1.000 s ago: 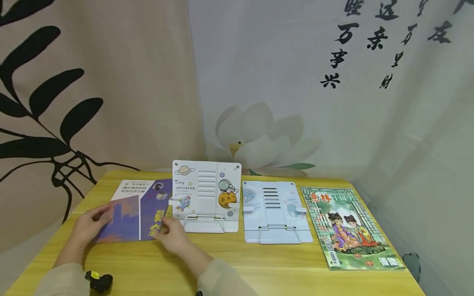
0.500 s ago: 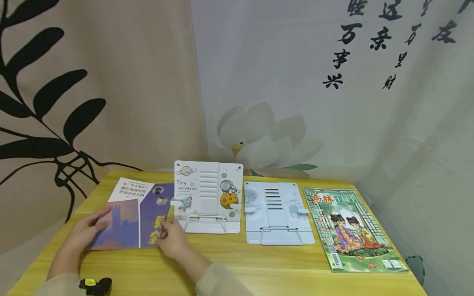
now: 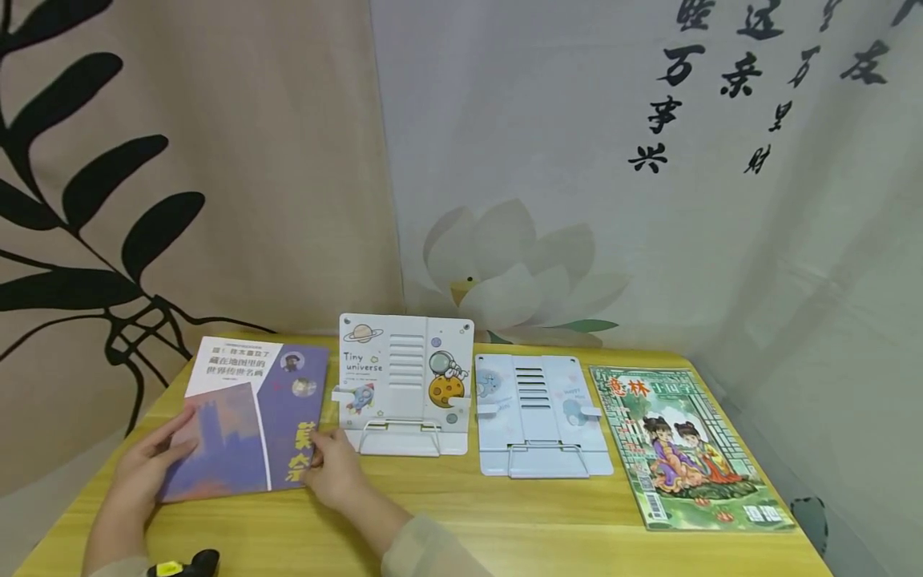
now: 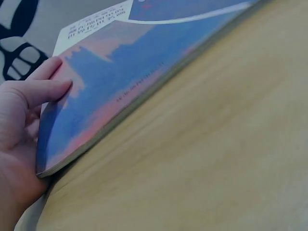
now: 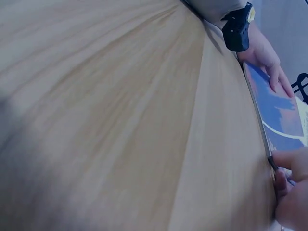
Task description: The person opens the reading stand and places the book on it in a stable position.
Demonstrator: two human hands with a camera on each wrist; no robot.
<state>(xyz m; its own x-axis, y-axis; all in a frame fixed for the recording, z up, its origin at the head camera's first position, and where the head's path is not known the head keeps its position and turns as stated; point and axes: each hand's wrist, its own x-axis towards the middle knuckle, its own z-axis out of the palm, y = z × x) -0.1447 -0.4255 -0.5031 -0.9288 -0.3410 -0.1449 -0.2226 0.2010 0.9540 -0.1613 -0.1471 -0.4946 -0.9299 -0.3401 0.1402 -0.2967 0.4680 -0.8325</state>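
Note:
A purple, pink and white book [image 3: 231, 433] with a printed cover is at the left of the table, tilted slightly with its near edge toward me. My left hand [image 3: 147, 465] grips its left edge, thumb on the cover and other fingers at the side, as the left wrist view shows on the book [image 4: 106, 72] too. At the lower right edge my right hand [image 3: 335, 469] pinches the book between thumb and fingers. Just right of it stands a white book stand [image 3: 407, 369] printed with an astronaut and planets.
A second, pale blue-white book stand [image 3: 537, 425] stands right of the first. A green illustrated magazine [image 3: 688, 449] lies at the table's right side. A curtain [image 3: 303, 160] hangs behind the yellow wooden table [image 3: 548, 537]. A black wrist device [image 3: 191, 565] shows at my left wrist.
The book has slid toward me and left, away from the first book stand, and turned slightly. My left hand moved with it, and the right hand kept hold of its edge.

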